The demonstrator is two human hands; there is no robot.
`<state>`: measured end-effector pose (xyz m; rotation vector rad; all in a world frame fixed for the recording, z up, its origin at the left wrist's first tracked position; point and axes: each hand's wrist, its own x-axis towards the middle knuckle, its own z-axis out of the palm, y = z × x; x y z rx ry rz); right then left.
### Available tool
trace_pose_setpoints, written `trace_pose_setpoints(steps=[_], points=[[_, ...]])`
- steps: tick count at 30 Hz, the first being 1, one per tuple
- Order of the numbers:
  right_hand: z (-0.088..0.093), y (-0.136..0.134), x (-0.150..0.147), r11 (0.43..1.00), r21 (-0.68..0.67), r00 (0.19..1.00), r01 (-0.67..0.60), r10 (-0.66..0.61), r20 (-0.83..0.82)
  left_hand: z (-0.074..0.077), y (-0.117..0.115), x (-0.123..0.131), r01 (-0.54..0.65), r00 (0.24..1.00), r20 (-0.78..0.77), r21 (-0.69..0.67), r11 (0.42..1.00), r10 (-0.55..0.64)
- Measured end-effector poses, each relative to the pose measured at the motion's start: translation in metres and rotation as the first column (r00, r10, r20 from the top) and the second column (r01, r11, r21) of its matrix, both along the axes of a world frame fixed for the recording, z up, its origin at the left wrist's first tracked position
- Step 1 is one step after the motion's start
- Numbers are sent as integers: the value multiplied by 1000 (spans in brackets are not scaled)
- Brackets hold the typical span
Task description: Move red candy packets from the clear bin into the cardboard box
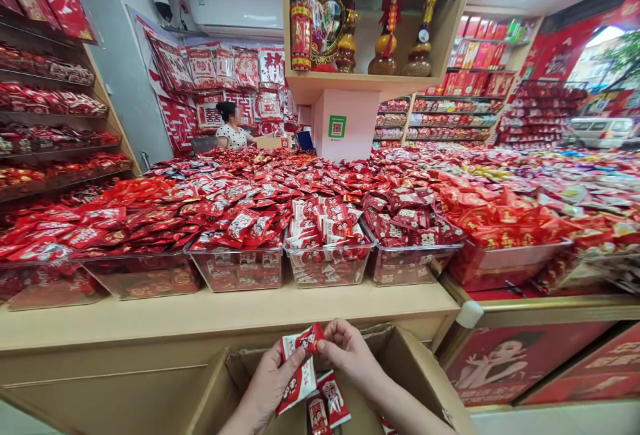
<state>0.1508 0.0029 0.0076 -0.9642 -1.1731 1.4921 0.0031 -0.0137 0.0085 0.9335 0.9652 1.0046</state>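
Note:
My left hand [270, 381] is closed around small red-and-white printed candy packets [300, 381], its thumb pressed on their front. Two packets seem to overlap in the grip. With thumb and fingertips my right hand [350, 358] pinches the red right end of the upper packet. Both hands are over an open cardboard box [420, 368]. Inside it, below the hands, lie a few more red packets [334, 398], partly hidden by my hands and arms.
Clear plastic bins [330, 276] heaped with red packets line the wooden counter edge [240, 315] ahead. A post with a glass-shelved cabinet [367, 78] rises behind them. Stocked shelves [50, 115] stand at left. A person [233, 131] sits at the back.

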Motion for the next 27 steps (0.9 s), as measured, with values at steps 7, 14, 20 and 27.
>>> trace_pose_setpoints(steps=[7,14,20,27], points=[[-13,-2,-1,987,138,983,-86,62,174,-7,1,-1,105,994,-25,106,989,-103],[-20,-1,-2,992,115,988,-51,33,153,-7,-1,-3,60,994,-102,124,990,-48],[-17,-1,-2,995,85,995,-46,39,87,-13,3,-5,49,994,-107,151,987,-34],[-13,-3,-2,996,90,992,13,-24,123,-11,2,1,-34,999,12,70,997,34]])
